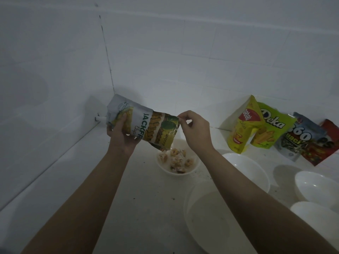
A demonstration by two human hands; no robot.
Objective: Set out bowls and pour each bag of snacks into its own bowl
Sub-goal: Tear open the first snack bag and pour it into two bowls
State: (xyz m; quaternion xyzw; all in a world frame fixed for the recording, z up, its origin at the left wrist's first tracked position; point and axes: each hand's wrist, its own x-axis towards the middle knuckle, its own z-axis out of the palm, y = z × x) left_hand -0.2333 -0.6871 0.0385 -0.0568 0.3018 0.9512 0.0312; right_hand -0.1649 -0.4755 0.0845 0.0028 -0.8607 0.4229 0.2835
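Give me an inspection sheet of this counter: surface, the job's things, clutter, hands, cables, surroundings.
Surface: pale counter, dim light, dark specks and crumbs scattered on it.
Job's things: jackfruit chips bag tilted mouth-down over small white bowl, which holds some chips. Four empty bowls to the right. Four unpoured bags lean on the wall: yellow bag, green Deka bag, seed bag, red bag.
Clutter: nothing seen beyond the crumbs.
Hands: left hand grips the bag's body; right hand pinches its upper corner near the mouth.
Cables: nothing seen.
Surroundings: white tiled walls meeting at a corner; small white fitting on the left wall.
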